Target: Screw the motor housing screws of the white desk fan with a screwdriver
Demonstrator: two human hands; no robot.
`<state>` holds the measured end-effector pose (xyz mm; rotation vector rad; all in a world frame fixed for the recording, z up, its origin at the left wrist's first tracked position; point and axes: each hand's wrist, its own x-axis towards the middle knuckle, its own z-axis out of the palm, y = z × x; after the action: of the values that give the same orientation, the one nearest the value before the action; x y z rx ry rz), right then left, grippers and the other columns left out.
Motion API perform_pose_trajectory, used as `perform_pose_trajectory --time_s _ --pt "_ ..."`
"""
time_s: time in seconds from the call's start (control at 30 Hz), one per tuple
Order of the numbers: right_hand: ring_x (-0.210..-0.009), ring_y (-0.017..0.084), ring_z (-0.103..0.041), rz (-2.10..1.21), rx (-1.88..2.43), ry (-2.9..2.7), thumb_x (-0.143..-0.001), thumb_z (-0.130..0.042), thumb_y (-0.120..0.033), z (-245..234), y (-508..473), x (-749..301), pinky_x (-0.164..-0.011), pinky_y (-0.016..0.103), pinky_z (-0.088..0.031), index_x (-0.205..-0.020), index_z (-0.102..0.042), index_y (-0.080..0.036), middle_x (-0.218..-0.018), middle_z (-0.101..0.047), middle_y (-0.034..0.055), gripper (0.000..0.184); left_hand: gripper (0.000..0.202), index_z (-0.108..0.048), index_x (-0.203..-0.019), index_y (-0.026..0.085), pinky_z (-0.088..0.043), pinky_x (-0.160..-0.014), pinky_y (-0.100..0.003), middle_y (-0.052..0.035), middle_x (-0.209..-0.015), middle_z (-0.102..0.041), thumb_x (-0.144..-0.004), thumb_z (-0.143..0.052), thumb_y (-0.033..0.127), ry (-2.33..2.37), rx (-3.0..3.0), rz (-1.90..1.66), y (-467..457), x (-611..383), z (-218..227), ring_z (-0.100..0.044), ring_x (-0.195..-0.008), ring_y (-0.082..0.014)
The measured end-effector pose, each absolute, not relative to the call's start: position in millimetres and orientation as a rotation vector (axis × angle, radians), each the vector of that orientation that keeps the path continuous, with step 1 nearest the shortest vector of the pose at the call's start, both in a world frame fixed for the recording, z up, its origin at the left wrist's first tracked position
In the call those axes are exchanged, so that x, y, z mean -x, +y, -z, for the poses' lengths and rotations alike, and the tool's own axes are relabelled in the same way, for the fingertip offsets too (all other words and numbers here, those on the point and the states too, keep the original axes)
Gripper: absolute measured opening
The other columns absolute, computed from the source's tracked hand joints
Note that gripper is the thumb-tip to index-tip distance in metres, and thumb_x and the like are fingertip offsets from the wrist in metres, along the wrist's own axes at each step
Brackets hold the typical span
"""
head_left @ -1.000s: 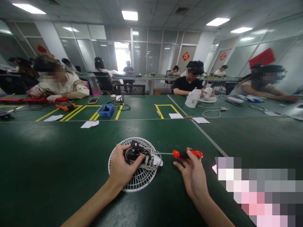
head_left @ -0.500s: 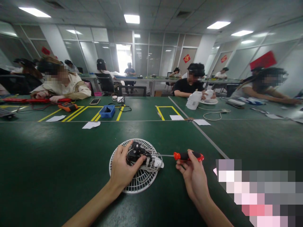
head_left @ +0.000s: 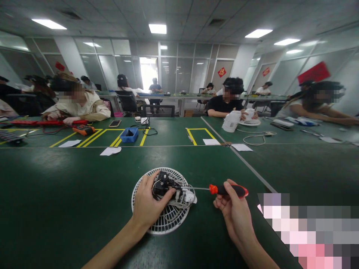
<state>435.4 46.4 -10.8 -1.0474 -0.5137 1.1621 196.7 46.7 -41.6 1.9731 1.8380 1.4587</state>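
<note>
A round white fan grille (head_left: 161,226) lies on the green table. On top of it sits a black fan motor (head_left: 162,183) with a coiled pale cable (head_left: 182,203) and a white plug-like part (head_left: 190,196) beside it. My left hand (head_left: 151,200) is wrapped round the motor, thumb at its front and fingers behind. In my right hand (head_left: 235,205) is a screwdriver (head_left: 228,189) with a red and black handle, held level between thumb and fingers. Its shaft points left and the tip reaches the motor's right side, where the exact contact point is too small to make out.
Beyond the table seam stand a blue bin (head_left: 129,135), a phone (head_left: 114,123), an orange meter (head_left: 84,130) and paper slips (head_left: 110,151). Co-workers sit across the table; one handles white fan parts (head_left: 231,121). A blurred patch covers the lower right.
The whole view has shifted slightly, so everything sits a little lower and farther right. The screwdriver's handle has drawn slightly away from the motor; both hands keep their holds.
</note>
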Motion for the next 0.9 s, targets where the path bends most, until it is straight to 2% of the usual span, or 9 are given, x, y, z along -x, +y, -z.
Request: perform_pose_trajectory --time_s 0.1,0.23,0.33,0.47,0.53,0.63,0.7,0.77,0.9 --pt "-0.064 0.016 -0.062 -1.176 1.016 -0.467 -0.062 -0.089 -0.043 10.0 46.1 -436.9 -0.053 0.026 -0.052 -0.107 -0.061 -0.023 -0.072 -0.067 -0.0026 0.056 0.062 -0.057 -0.133 0.024 -0.056 -0.094 -0.05 -0.0097 -0.115 -0.065 -0.084 -0.07 0.058 1.835 -1.985 -1.427 46.9 -196.9 40.9 -0.066 -0.108 -0.0296" --pt "-0.093 0.023 -0.07 -1.181 0.948 -0.415 -0.058 -0.085 -0.03 11.4 45.9 -437.3 -0.076 0.035 -0.059 -0.101 -0.064 -0.021 -0.092 -0.075 0.004 0.049 0.063 -0.055 -0.133 0.023 -0.053 -0.099 -0.051 -0.0101 -0.122 -0.067 -0.083 -0.072 0.057 1.823 -1.995 -1.409 47.9 -196.2 41.7 -0.065 -0.113 -0.0302" --pt "-0.074 0.017 -0.067 -1.164 0.973 -0.473 -0.059 -0.088 -0.029 13.4 45.9 -435.8 -0.069 0.03 -0.057 -0.102 -0.062 -0.021 -0.078 -0.071 -0.0015 0.051 0.06 -0.056 -0.13 0.024 -0.054 -0.099 -0.05 -0.0093 -0.122 -0.067 -0.083 -0.072 0.057 1.814 -1.964 -1.423 48.3 -195.4 42.0 -0.066 -0.112 -0.0294" --pt "-0.052 0.011 -0.051 -1.143 1.03 -0.528 -0.06 -0.095 -0.039 15.2 45.8 -432.4 -0.051 0.022 -0.046 -0.104 -0.059 -0.022 -0.06 -0.059 -0.009 0.059 0.061 -0.055 -0.131 0.024 -0.054 -0.1 -0.05 -0.0089 -0.123 -0.068 -0.083 -0.072 0.057 1.818 -1.968 -1.434 47.7 -195.4 41.9 -0.066 -0.113 -0.029" --pt "-0.051 0.011 -0.049 -1.167 1.044 -0.504 -0.059 -0.096 -0.042 15.0 45.6 -431.4 -0.049 0.022 -0.044 -0.105 -0.058 -0.023 -0.06 -0.058 -0.0091 0.062 0.062 -0.055 -0.131 0.023 -0.054 -0.1 -0.05 -0.0094 -0.123 -0.068 -0.083 -0.073 0.057 1.823 -1.981 -1.435 47.3 -195.8 41.6 -0.066 -0.112 -0.0292" --pt "-0.063 0.015 -0.058 -1.199 1.025 -0.44 -0.062 -0.091 -0.044 13.5 45.0 -432.1 -0.053 0.025 -0.05 -0.105 -0.06 -0.024 -0.071 -0.064 -0.0051 0.057 0.061 -0.055 -0.131 0.023 -0.054 -0.099 -0.05 -0.0102 -0.122 -0.068 -0.084 -0.072 0.057 1.825 -1.993 -1.432 46.9 -196.4 40.9 -0.067 -0.112 -0.0298" --pt "-0.077 0.019 -0.064 -1.202 0.986 -0.402 -0.061 -0.087 -0.038 12.5 44.6 -433.6 -0.062 0.028 -0.055 -0.105 -0.062 -0.023 -0.081 -0.068 -0.0018 0.053 0.061 -0.055 -0.131 0.023 -0.054 -0.099 -0.051 -0.0105 -0.122 -0.068 -0.084 -0.071 0.057 1.831 -1.995 -1.428 46.8 -196.5 40.7 -0.066 -0.112 -0.0303" --pt "-0.083 0.02 -0.066 -1.202 0.96 -0.399 -0.059 -0.084 -0.03 12.0 44.4 -434.8 -0.068 0.03 -0.057 -0.104 -0.062 -0.022 -0.084 -0.068 -0.0006 0.05 0.061 -0.055 -0.132 0.023 -0.053 -0.099 -0.051 -0.0106 -0.122 -0.068 -0.084 -0.071 0.057 1.837 -1.996 -1.421 46.7 -196.4 41.2 -0.066 -0.112 -0.0304" --pt "-0.058 0.013 -0.055 -1.174 0.98 -0.493 -0.063 -0.087 -0.03 13.1 44.3 -434.1 -0.057 0.025 -0.05 -0.105 -0.059 -0.023 -0.067 -0.059 -0.0075 0.051 0.063 -0.054 -0.133 0.023 -0.053 -0.099 -0.051 -0.011 -0.122 -0.068 -0.084 -0.071 0.058 1.828 -1.988 -1.424 46.5 -195.9 42.7 -0.066 -0.113 -0.0304"
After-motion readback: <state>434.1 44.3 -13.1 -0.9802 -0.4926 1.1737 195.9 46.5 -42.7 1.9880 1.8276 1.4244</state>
